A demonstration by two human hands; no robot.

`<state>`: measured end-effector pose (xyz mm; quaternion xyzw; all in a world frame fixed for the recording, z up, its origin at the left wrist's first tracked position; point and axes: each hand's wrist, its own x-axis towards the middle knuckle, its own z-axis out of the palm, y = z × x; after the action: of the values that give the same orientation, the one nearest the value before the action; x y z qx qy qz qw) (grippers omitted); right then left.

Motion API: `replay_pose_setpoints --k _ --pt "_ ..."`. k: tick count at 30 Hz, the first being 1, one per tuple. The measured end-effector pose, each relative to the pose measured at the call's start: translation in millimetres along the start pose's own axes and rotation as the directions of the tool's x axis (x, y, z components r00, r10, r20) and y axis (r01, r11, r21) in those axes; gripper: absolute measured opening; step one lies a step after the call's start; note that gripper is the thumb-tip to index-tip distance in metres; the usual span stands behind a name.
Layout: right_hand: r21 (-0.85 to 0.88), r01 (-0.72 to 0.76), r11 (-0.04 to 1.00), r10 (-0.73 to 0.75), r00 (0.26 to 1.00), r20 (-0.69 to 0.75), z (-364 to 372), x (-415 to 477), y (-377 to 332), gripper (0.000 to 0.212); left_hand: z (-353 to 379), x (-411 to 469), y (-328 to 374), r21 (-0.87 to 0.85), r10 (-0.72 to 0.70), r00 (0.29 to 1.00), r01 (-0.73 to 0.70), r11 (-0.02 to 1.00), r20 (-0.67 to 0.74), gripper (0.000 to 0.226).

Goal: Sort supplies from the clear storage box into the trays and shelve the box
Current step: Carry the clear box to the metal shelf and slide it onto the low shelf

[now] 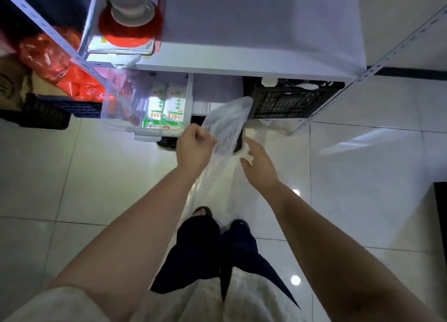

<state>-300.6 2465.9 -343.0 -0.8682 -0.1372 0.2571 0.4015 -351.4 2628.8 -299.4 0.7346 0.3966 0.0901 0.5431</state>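
The clear storage box (113, 113) sits on the lower shelf and juts over its front edge, with green-and-white packets (167, 111) and red items inside. My left hand (193, 147) pinches a thin clear plastic bag (227, 125) in front of the shelf. My right hand (258, 164) holds the bag's lower part, which hangs down toward the floor. A dark tray (167, 143) lies on the floor below the box, mostly hidden by my hands and the bag.
A black crate (290, 103) stands on the lower shelf at right. The white upper shelf (242, 31) carries a red spool with a grey cap (131, 19). A blue basket (60, 111) and red bags (60, 62) lie at left. The floor is glossy tile.
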Motion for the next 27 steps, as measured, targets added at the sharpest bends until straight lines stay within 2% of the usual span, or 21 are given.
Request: replay_pose_setpoints --k 2,4,6,8,10,11,12,14,16,17,19,23,27 --pt "0.195 -0.218 0.956 0.189 0.970 0.155 8.0 -7.1 16.7 0.051 -16.6 5.8 -5.2 -0.186 -0.161 0.987 0.156 0.970 -0.009 0.030" --pt "0.341 -0.422 0.840 0.341 0.899 0.274 12.6 -14.6 34.5 0.048 -32.3 6.3 -13.3 -0.319 -0.259 0.965 0.258 0.912 0.040 0.031" --pt "0.416 -0.584 0.697 0.497 0.812 0.306 11.2 -21.2 55.8 0.048 -45.8 1.7 -21.9 -0.418 -0.308 0.946 0.322 0.850 0.103 0.030" --pt "0.409 -0.718 0.563 0.638 0.692 0.337 7.7 -31.0 76.8 0.059 -57.9 -3.1 -33.0 -0.518 -0.342 0.929 0.362 0.775 0.138 0.028" --pt "0.394 -0.815 0.425 0.716 0.569 0.404 6.9 -45.2 92.3 0.071 -69.2 -10.5 -44.7 -0.620 -0.385 0.910 0.391 0.680 0.152 0.024" --pt "0.403 -0.843 0.357 0.713 0.525 0.466 8.3 -52.3 98.1 0.072 -74.6 -14.6 -50.2 -0.667 -0.399 0.902 0.399 0.630 0.164 0.021" --pt "0.427 -0.852 0.303 0.667 0.509 0.543 9.7 -59.4 100.6 0.069 -79.6 -18.4 -56.7 -0.714 -0.406 0.897 0.399 0.576 0.174 0.021" --pt "0.540 -0.816 0.205 0.492 0.563 0.664 11.6 -68.3 94.6 0.046 -85.7 -27.5 -70.7 -0.786 -0.413 0.893 0.382 0.486 0.178 0.024" --pt "0.682 -0.725 0.100 0.391 0.658 0.643 13.8 -69.1 84.6 0.018 -89.5 -36.9 -83.4 -0.839 -0.432 0.888 0.351 0.416 0.158 0.010" --pt "0.724 -0.687 0.054 0.378 0.685 0.622 13.7 -67.9 80.8 0.024 -91.7 -41.2 -90.8 -0.861 -0.442 0.885 0.334 0.384 0.146 0.009" --pt "0.752 -0.659 0.017 0.341 0.711 0.615 9.7 -62.1 71.7 0.053 -96.8 -48.9 -101.1 -0.888 -0.456 0.878 0.318 0.332 0.144 0.004" --pt "0.759 -0.636 0.137 0.286 0.759 0.584 -2.9 -51.2 57.6 0.066 -107.6 -64.9 -116.5 -0.892 -0.431 0.886 0.326 0.313 0.172 0.011" --pt "0.751 -0.595 0.287 0.227 0.804 0.550 -12.7 -31.4 34.6 0.070 -134.4 -72.9 -128.4 -0.880 -0.420 0.881 0.363 0.308 0.216 0.037"
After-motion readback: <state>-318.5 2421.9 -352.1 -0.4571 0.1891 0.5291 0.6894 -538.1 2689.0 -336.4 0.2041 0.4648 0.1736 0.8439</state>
